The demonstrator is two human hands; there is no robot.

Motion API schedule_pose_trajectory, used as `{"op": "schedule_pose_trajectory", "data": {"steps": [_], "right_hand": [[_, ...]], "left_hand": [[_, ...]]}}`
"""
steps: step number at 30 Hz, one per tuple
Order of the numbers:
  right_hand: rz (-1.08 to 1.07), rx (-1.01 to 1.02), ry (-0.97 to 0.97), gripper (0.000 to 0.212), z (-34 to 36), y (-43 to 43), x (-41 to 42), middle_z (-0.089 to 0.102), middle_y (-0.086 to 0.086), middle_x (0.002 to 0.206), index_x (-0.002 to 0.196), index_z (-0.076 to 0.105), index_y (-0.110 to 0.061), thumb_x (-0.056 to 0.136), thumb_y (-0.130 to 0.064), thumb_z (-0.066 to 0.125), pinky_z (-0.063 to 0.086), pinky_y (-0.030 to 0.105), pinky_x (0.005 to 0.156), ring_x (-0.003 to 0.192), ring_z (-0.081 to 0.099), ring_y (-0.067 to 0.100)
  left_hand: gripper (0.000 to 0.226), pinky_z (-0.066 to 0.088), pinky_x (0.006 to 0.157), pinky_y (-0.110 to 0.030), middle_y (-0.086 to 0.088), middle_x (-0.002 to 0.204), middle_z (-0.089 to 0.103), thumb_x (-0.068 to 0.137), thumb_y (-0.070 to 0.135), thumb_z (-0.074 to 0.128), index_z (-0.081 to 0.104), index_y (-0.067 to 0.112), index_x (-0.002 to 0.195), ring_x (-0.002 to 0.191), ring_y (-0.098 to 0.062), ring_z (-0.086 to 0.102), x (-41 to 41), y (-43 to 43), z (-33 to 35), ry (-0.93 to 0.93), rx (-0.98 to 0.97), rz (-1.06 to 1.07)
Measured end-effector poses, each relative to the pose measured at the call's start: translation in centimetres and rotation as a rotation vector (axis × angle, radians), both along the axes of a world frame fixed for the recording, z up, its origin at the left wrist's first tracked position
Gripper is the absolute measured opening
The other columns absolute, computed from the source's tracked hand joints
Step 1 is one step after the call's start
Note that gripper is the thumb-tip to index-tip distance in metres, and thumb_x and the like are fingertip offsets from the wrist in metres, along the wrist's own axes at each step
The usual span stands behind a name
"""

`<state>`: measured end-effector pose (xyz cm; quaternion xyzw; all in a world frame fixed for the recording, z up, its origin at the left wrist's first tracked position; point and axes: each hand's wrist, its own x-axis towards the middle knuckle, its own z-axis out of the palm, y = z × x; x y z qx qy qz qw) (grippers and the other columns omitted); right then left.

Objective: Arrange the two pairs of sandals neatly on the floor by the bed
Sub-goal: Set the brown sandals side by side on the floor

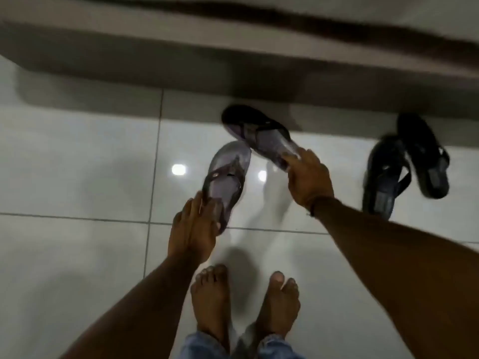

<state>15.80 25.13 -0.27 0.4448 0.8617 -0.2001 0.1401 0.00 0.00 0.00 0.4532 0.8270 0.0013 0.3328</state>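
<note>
**While both hands grip grey sandals, the black pair waits by the bed**

While the person bends over the white tiled floor (77, 164), each of the two hands has a grey sandal by its heel end. The left hand (193, 226) is closed around the nearer grey sandal (228, 174), whose toe points away toward the bed. The right hand (308, 177) pinches the other grey sandal (259, 133), which slants off to the left with its toe near the bed's shadow. The two toes nearly meet; whether they touch is lost in blur. Off to the right, well apart from the hands, the black pair of sandals (407, 164) lies on the tiles just beside the bed edge (233, 60), one overlapping the other. Bare feet (243, 301) stand below, with frayed jean hems at the ankles.
</note>
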Motion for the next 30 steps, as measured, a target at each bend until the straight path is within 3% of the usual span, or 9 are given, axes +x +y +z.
{"op": "schedule_pose_trajectory", "data": {"steps": [3,6,10,14,19,30], "right_hand": [[-0.007,-0.013,-0.010,0.060,-5.3,2.8,-0.6,0.032,0.016,0.163,0.155,0.041,-0.027,0.098,-0.010,0.050,0.040,0.053,0.112,0.145,0.033,0.042],[-0.037,0.019,-0.040,0.059,-8.4,3.2,-0.8,0.034,0.017,0.156,0.158,0.032,-0.033,0.103,-0.022,0.048,0.046,0.056,0.098,0.130,0.041,0.044],[-0.151,0.025,0.035,0.051,-9.2,-0.3,-0.3,0.042,0.016,0.140,0.152,0.036,-0.038,0.103,-0.032,0.049,0.051,0.056,0.088,0.113,0.048,0.042],[-0.484,-0.143,0.146,0.051,-8.3,-6.5,-0.5,0.043,0.004,0.132,0.152,0.036,-0.044,0.103,-0.045,0.049,0.047,0.039,0.091,0.116,0.050,0.033],[-0.469,-0.126,0.155,0.066,-8.0,-10.0,-1.9,0.041,0.010,0.138,0.155,0.033,-0.040,0.098,-0.029,0.065,0.056,0.042,0.097,0.123,0.051,0.033],[-0.572,-0.206,0.090,0.068,-8.6,-10.2,-2.4,0.036,0.004,0.143,0.158,0.025,-0.042,0.100,-0.036,0.060,0.048,0.042,0.107,0.131,0.045,0.028]], "left_hand": [[0.073,0.045,0.104,-0.057,-0.015,0.166,0.015,0.097,0.041,0.058,0.016,0.040,0.157,0.139,-0.041,0.038,0.3,0.8,-4.9,0.015,-0.024,0.148],[0.084,0.053,0.096,-0.054,-0.015,0.157,0.019,0.095,0.046,0.062,0.006,0.042,0.158,0.128,-0.040,0.042,0.9,0.9,-7.3,0.002,-0.022,0.158],[0.091,0.057,0.090,-0.055,-0.014,0.155,0.019,0.092,0.046,0.067,0.006,0.044,0.159,0.129,-0.041,0.042,0.1,2.1,-8.2,-0.046,0.013,0.257],[0.092,0.054,0.092,-0.057,-0.013,0.153,0.018,0.091,0.046,0.069,0.006,0.043,0.158,0.131,-0.046,0.041,-0.6,5.2,-8.3,-0.057,0.038,0.381],[0.094,0.056,0.093,-0.059,-0.012,0.151,0.019,0.088,0.042,0.075,0.010,0.043,0.156,0.130,-0.047,0.042,-1.2,8.3,-8.2,-0.074,0.052,0.422],[0.101,0.049,0.104,-0.063,-0.015,0.158,0.016,0.087,0.039,0.076,0.007,0.043,0.160,0.141,-0.043,0.034,-0.4,7.4,-8.0,-0.088,0.027,0.397]]}}
